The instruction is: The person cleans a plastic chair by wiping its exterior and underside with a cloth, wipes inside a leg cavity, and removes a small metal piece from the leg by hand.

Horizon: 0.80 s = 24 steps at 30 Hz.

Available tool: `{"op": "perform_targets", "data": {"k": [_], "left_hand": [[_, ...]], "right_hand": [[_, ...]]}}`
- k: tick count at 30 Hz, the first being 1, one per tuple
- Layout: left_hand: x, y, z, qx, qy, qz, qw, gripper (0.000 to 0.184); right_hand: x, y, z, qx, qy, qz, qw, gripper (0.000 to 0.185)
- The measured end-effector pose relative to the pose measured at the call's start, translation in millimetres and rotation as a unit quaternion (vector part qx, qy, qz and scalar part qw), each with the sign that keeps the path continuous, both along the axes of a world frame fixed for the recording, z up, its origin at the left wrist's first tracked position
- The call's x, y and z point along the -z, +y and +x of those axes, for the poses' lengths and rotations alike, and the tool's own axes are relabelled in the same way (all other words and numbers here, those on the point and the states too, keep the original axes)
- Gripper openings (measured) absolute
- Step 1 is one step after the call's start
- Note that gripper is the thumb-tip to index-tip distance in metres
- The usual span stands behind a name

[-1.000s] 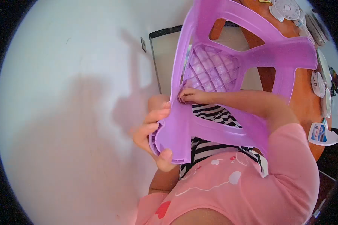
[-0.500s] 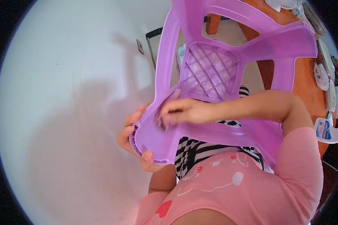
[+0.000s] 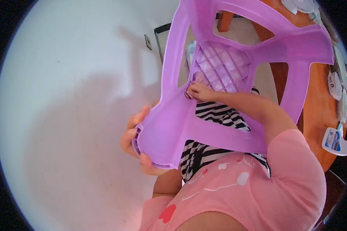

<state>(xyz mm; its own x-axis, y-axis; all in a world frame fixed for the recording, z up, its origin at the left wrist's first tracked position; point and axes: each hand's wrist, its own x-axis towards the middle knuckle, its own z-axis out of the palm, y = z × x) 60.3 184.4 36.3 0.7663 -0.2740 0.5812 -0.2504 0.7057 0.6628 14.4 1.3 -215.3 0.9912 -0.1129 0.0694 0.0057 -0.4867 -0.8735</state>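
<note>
Head view: the left hand is clamped on a leg end of the purple plastic stool, which extends up and right from that grip. Up and right of it, the right hand has its fingers closed on a crumpled cloth at the leg's inner end. The latticed panel lies just beyond; a labelled white bottle stands well right of both grips.

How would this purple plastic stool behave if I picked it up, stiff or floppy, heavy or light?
The stool is probably stiff, given its ribbed underside and joining crossbars. It's likely light for its size, with thin-looking walls and large openings. Its smooth-looking legs might feel slippery.
</note>
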Motion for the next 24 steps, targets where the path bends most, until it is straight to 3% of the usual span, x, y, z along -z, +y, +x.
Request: {"op": "perform_targets", "data": {"k": [2,4,9,11,13,15,17,18,20,23,24], "left_hand": [[0.8,4.0,-0.9,0.030,0.002,0.005,1.000,0.044],[-2.8,-0.9,-3.3,0.017,0.011,0.012,1.000,0.045],[-11.0,-3.2,-6.5,0.021,-0.006,0.039,0.999,0.048],[-20.9,-4.0,-20.4,0.043,0.091,0.029,0.994,0.049],[-22.5,-3.1,-21.8,0.051,0.100,0.033,0.993,0.049],[-24.3,-1.1,-21.1,0.057,0.111,0.042,0.991,0.050],[-20.7,4.4,-18.4,-0.028,0.069,0.165,0.983,0.051],[-17.1,6.5,-16.1,-0.030,0.068,0.167,0.983,0.051],[-8.4,4.5,-10.0,0.039,0.083,0.020,0.996,0.052],[-6.0,1.7,-8.3,0.033,0.117,-0.024,0.992,0.054],[-1.5,1.8,-6.5,0.032,0.115,-0.027,0.992,0.054]], "right_hand": [[-18.3,24.8,-5.6,0.025,0.021,0.017,0.999,0.014],[-114.5,38.9,-11.2,-0.025,0.068,0.298,0.952,0.014],[-258.3,77.0,-29.4,-0.126,-0.170,0.221,0.952,0.012],[-282.6,86.6,-29.2,-0.136,-0.215,0.220,0.942,0.013],[-294.9,93.2,-25.8,-0.144,-0.288,0.236,0.917,0.017],[-287.9,97.1,-18.6,-0.135,-0.281,0.264,0.913,0.017],[-279.5,97.8,-14.9,-0.119,-0.260,0.267,0.920,0.019],[-275.9,97.1,-14.3,-0.120,-0.261,0.269,0.919,0.019],[-263.0,92.1,-14.0,-0.125,-0.227,0.256,0.931,0.019],[-212.8,84.2,-12.3,-0.052,-0.251,0.168,0.952,0.015],[-197.3,82.9,-15.0,-0.001,-0.159,0.213,0.964,0.012]]}}
